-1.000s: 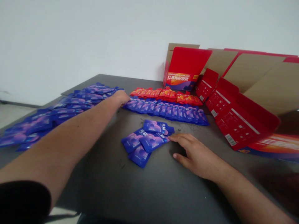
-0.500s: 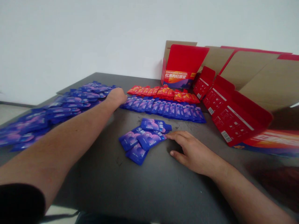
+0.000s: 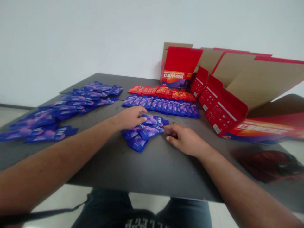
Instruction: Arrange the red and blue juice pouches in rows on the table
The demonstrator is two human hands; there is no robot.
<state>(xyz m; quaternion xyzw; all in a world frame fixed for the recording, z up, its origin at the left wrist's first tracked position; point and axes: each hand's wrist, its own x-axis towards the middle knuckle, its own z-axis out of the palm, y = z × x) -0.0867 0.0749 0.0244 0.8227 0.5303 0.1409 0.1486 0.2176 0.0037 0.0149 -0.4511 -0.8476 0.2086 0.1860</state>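
Left hand point(image 3: 129, 117) has crossed from the blue pouch rows point(image 3: 80, 106) at upper left, fingers spread on a small pile of sachets point(image 3: 148, 132) at centre; right hand point(image 3: 184, 139), loosely curled, meets its edge, pinching nothing.

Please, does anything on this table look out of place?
Yes. The blue sachets between the left hand and right hand lie overlapped at odd angles, unlike the neat blue row behind them.

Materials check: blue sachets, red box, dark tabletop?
The blue sachets look like glossy laminated foil film: bright highlights, thin flexible edges. The red box looks like coated, printed paperboard: smooth red face, plain brown board on its back flap. The dark tabletop has a matte finish, perhaps laminate or painted; the look doesn't settle which.
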